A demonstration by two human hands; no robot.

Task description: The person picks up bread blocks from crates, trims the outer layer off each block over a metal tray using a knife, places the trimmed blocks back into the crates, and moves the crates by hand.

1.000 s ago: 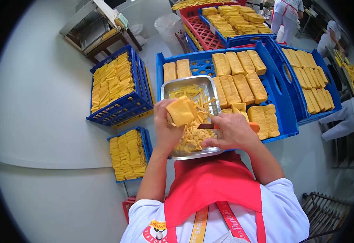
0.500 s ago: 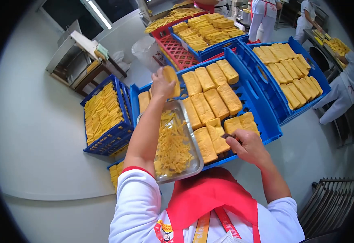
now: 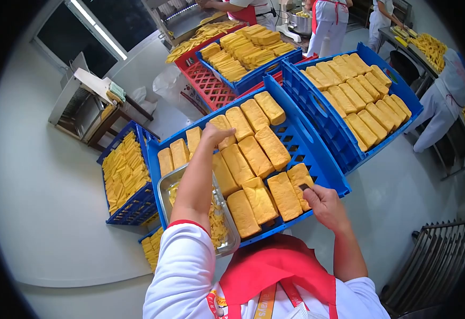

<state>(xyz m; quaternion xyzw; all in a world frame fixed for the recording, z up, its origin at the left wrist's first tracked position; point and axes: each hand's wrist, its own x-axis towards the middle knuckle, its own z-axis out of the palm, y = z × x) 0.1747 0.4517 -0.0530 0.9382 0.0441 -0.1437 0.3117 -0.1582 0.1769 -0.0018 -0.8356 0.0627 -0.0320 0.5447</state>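
Observation:
My left hand [image 3: 216, 135] is at the back row of the blue crate, closed around a yellow bread loaf [image 3: 221, 124], with the thumb over its top and the other fingers partly hidden. Several more loaves [image 3: 255, 157] stand in rows in the crate. Under my left forearm, a metal tray [image 3: 232, 234] holds yellow crust trimmings [image 3: 217, 226]. My right hand [image 3: 325, 206] is closed on a small dark tool [image 3: 303, 186] beside the front right loaf [image 3: 299, 179]; most of the tool is hidden, so its kind is unclear.
The blue crate [image 3: 334, 183] rests at waist height. Another blue crate of loaves [image 3: 368, 154] stands to its right. Crates of yellow slices stand behind [image 3: 240, 85] and at left [image 3: 131, 212]. Co-workers [image 3: 331, 26] are at the back; a metal rack [image 3: 429, 260] is at lower right.
My left hand has lowered the loaf from above the tray into the back row. My right hand stays near the front right loaves with the dark tool. The view has shifted.

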